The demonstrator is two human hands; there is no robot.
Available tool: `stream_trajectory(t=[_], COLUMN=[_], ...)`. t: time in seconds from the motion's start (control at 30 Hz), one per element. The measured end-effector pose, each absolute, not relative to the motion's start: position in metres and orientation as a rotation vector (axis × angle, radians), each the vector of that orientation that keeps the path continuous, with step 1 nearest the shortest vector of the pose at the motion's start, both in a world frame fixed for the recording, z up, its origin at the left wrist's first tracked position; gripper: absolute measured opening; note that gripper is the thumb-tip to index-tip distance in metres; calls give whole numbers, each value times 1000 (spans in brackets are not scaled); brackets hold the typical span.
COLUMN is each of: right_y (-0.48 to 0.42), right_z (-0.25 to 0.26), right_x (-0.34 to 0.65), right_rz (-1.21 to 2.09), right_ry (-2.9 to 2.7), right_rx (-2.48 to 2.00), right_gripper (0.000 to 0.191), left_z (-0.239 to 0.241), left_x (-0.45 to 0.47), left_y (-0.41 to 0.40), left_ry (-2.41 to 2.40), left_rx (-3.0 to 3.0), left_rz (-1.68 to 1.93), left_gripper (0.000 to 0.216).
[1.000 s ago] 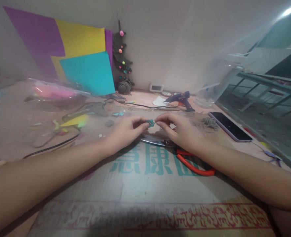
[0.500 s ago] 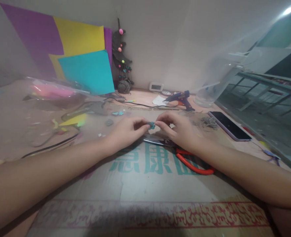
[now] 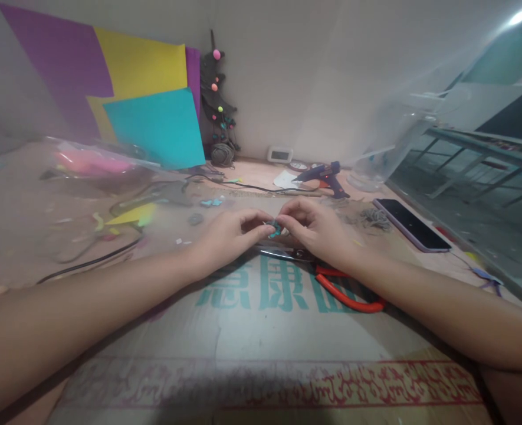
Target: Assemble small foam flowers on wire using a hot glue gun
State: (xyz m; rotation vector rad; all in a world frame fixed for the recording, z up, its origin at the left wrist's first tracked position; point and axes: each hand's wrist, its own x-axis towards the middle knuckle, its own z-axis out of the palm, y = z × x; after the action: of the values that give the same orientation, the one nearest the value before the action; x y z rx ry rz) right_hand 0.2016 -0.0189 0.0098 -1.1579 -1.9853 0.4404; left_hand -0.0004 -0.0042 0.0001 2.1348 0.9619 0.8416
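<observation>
Messy tabletop (image 3: 243, 336) with a pale wall (image 3: 287, 77) behind it, and right in the middle a little teal piece (image 3: 275, 230) sits between both hands' fingertips. Left fingers (image 3: 259, 232) are pinching it from its left side. Right fingers (image 3: 292, 225) are pressed together at its upper right edge, but it's too tiny to tell if they've got the piece itself or something thin on it. Compared with half a second ago, the piece sits a touch lower against the fingertips, and the two sets of fingers look a bit closer together. Scissors (image 3: 351, 304) just on the near side of the fingers and the glue gun (image 3: 327, 175) beyond them haven't budged.
</observation>
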Motion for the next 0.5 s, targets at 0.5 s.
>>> stream_trajectory(t=[0.5], right_y=[-20], right_z=[9], right_x=[201], right_rz=[331], right_ry=[-2043], right_rx=[-1145], right_gripper=[19], left_z=[2], left_x=[0], left_y=[-7], left_ry=[997], left_rx=[2154], left_rz=[838], left_gripper=[27])
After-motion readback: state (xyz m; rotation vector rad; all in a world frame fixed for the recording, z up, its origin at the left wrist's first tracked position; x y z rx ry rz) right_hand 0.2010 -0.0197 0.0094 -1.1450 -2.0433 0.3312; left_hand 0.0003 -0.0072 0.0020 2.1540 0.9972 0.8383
